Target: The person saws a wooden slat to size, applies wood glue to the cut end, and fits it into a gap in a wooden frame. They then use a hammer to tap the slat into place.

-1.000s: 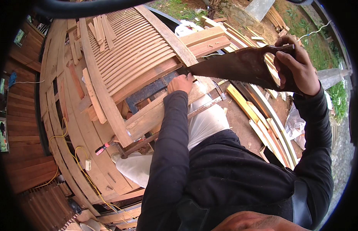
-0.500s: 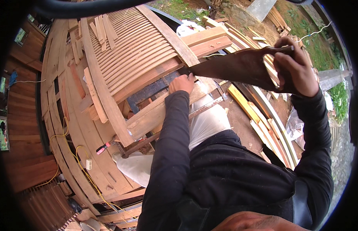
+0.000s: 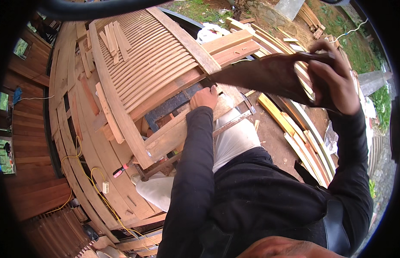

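Head view: right fingers (image 3: 326, 74) grasp saw (image 3: 264, 76), two o'clock; left fingers (image 3: 201, 93) curled by its tip, grip unclear. Saw skipping across frame (image 3: 187, 42) could cut them.

Saw's (image 3: 264, 76) dk brown, slatted panel's (image 3: 150, 58) lt brown w/ parallel stripes

Before the person stretches a slatted pale-wood panel (image 3: 155, 56), short flat wooden strips (image 3: 115, 41) lying loose on its far part. A rusty metal bar clamp (image 3: 232, 122) runs along its near end; a pink-and-black handle (image 3: 120, 171) sits by the near left corner. Leftward spreads the tan plank floor (image 3: 122, 189), carrying a thin yellow cable (image 3: 106, 201); beyond stands the reddish-brown board wall (image 3: 32, 142). Rightward, a tapered dark-metal handsaw (image 3: 262, 76) spans from the right grip (image 3: 337, 81) toward the panel's right rail; long yellowish timbers (image 3: 279, 116) lie behind on brown earth (image 3: 275, 148).
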Motion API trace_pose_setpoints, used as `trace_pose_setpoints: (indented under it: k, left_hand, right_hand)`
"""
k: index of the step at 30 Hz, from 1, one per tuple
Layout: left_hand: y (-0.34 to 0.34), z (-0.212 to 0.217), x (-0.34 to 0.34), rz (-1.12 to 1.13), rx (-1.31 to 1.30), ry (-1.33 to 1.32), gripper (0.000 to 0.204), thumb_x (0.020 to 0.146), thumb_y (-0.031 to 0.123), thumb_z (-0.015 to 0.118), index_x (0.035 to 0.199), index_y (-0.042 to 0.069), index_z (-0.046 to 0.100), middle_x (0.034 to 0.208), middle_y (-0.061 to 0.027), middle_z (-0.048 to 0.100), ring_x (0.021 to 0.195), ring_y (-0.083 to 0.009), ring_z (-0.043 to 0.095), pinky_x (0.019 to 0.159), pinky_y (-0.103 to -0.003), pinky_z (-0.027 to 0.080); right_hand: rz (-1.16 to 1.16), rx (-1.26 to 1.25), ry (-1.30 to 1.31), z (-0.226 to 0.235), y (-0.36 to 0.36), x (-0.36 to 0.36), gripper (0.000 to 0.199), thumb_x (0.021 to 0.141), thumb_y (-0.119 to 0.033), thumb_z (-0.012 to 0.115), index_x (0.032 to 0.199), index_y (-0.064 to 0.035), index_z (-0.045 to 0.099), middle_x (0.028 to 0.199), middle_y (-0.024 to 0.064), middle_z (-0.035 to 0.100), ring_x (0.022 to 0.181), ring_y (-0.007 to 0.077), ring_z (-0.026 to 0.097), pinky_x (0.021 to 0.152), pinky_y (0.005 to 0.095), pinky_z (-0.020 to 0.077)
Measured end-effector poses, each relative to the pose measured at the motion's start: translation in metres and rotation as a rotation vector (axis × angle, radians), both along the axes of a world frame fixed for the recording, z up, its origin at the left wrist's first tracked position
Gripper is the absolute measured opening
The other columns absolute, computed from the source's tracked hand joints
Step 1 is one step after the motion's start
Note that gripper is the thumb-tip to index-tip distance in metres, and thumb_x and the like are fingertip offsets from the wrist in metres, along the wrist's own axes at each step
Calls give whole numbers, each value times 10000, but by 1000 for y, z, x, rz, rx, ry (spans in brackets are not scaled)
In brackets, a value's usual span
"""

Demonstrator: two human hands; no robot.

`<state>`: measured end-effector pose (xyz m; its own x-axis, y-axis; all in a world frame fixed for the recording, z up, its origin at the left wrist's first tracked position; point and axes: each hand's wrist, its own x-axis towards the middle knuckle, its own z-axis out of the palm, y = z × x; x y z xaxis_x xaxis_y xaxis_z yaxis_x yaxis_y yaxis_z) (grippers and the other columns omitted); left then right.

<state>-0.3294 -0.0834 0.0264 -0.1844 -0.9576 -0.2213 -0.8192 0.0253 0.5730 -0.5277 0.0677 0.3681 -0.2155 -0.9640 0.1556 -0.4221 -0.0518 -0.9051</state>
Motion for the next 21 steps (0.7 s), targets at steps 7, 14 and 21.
trace_pose_setpoints:
  k: [7, 14, 21]
  left_hand:
    - [0, -7, 6, -35, -26, 35, 422, 1026, 440, 508, 1066, 112, 769, 1033, -237, 750, 999, -454, 710, 888, -546, 559]
    - [-1, -6, 14, -130, -205, 233, 301, 938, 322, 684, 1168, 145, 766, 1085, -169, 744, 1024, -404, 702, 900, -497, 566]
    - [9, -25, 16, -155, -295, 138, 321, 985, 319, 622, 1004, 19, 733, 1019, -206, 739, 963, -411, 705, 858, -503, 561]
  right_hand:
    - [-56, -190, 91, -34, 38, -22, 469, 906, -44, 587, 1362, 25, 499, 818, 50, 602, 560, 76, 545, 509, 208, 430]
    - [315, -411, 469, -171, -55, -21, 521, 792, 115, 671, 1296, -7, 629, 1115, 183, 728, 940, 346, 753, 824, 364, 590]
    - [170, -235, 47, -195, -81, -10, 454, 933, 12, 729, 1363, -14, 586, 1161, 139, 733, 1024, 192, 727, 870, 310, 572]
